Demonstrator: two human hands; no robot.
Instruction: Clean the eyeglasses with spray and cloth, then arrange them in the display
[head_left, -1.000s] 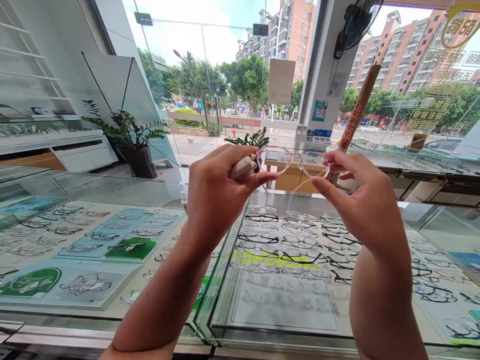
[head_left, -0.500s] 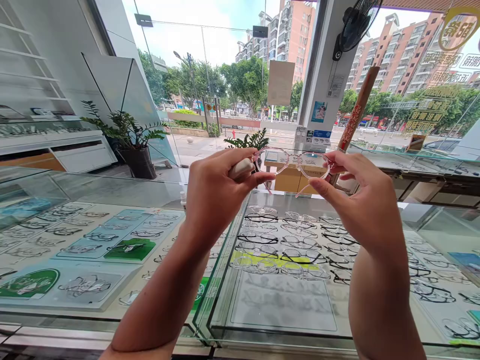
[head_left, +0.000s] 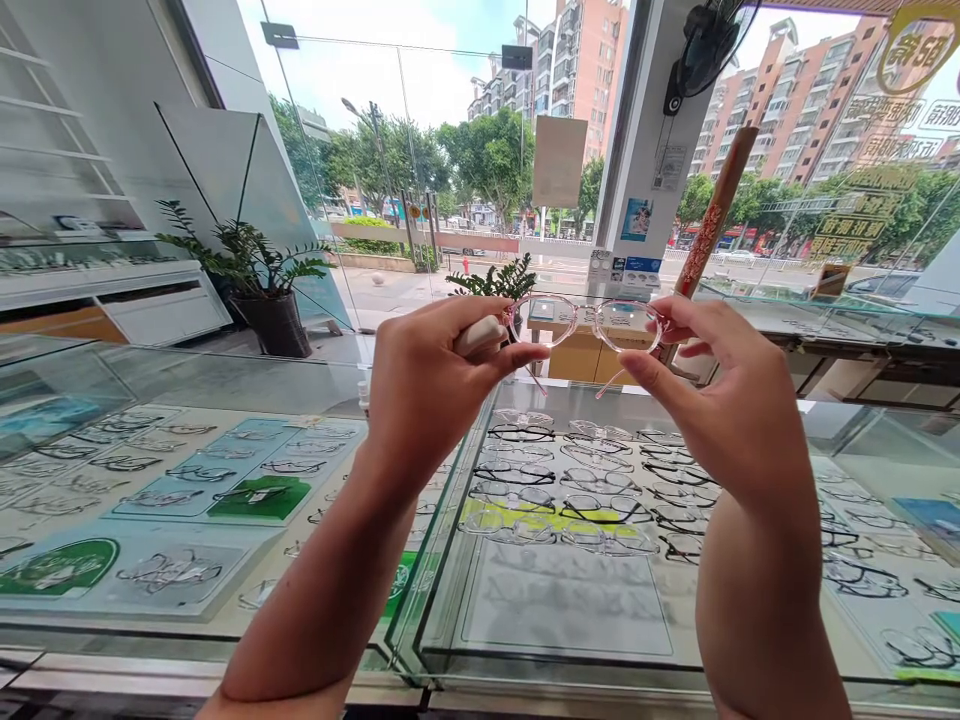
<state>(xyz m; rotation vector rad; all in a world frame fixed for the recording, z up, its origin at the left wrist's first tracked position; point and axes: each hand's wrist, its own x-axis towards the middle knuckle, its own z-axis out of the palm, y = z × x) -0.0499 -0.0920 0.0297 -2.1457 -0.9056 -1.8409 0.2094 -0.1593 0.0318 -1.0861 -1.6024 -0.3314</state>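
A pair of eyeglasses (head_left: 587,308) with a clear pinkish frame is held up above the glass counter, its temples hanging down and toward me. My left hand (head_left: 435,365) pinches its left side between thumb and fingers. Tucked in that same hand is a small white item (head_left: 480,336), mostly hidden, whose kind I cannot make out. On the other side, my right hand (head_left: 720,375) grips the right end of the frame with thumb and index finger. Below the hands, rows of eyeglasses (head_left: 592,482) lie inside the glass display case (head_left: 562,640).
Another display case (head_left: 315,590) with several frames adjoins on the left. Beyond the counter stand a potted plant (head_left: 274,322), a wooden post (head_left: 716,215) and a low yellow-fronted cabinet (head_left: 581,358). A wall fan (head_left: 709,50) hangs near the large windows.
The eyeglasses have tipped slightly, so the round lenses face me more fully. Both hands keep their grip in nearly the same place; the view has shifted a little.
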